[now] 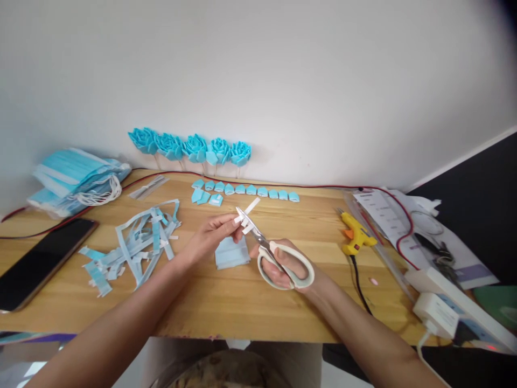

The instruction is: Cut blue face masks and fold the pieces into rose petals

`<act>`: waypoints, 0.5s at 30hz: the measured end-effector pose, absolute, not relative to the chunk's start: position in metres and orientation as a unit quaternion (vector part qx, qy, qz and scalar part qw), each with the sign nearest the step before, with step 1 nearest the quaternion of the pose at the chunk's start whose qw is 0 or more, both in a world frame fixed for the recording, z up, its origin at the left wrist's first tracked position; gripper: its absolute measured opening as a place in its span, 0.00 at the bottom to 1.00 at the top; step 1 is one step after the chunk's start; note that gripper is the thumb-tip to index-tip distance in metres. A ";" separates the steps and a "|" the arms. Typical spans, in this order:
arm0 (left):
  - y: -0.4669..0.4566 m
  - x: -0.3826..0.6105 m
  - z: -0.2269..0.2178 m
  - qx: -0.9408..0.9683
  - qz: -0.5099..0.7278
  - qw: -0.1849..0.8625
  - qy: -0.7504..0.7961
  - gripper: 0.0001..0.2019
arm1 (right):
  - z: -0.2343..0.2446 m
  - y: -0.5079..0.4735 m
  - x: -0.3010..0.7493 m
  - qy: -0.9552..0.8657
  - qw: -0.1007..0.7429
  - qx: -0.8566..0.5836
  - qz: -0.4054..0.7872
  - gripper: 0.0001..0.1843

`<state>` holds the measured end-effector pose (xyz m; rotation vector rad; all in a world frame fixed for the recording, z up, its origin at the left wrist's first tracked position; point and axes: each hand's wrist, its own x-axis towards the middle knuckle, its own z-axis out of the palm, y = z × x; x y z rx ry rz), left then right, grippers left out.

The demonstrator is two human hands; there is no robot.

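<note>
My left hand [212, 234] pinches a narrow white strip [251, 207] above the middle of the wooden table [226, 302]. My right hand [285, 267] grips grey-handled scissors [278, 258], whose blades [250, 223] meet the strip just beyond my left fingertips. Under both hands lies a folded light blue mask piece [232, 253]. A row of small blue folded petals [246, 190] runs along the far side of the table.
Blue fabric roses [194, 146] lean on the wall. A stack of blue masks [75, 178] and a pile of cut strips [133, 242] lie left, beside a black phone [40, 261]. A yellow glue gun [356, 234], papers and a power strip [456, 302] sit right.
</note>
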<state>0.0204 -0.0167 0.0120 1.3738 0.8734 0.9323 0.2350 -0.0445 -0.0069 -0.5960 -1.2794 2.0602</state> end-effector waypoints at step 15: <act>-0.006 0.021 0.000 0.514 0.463 0.604 0.396 0.17 | 0.001 -0.053 0.227 -0.573 0.210 -0.275 0.743 0.29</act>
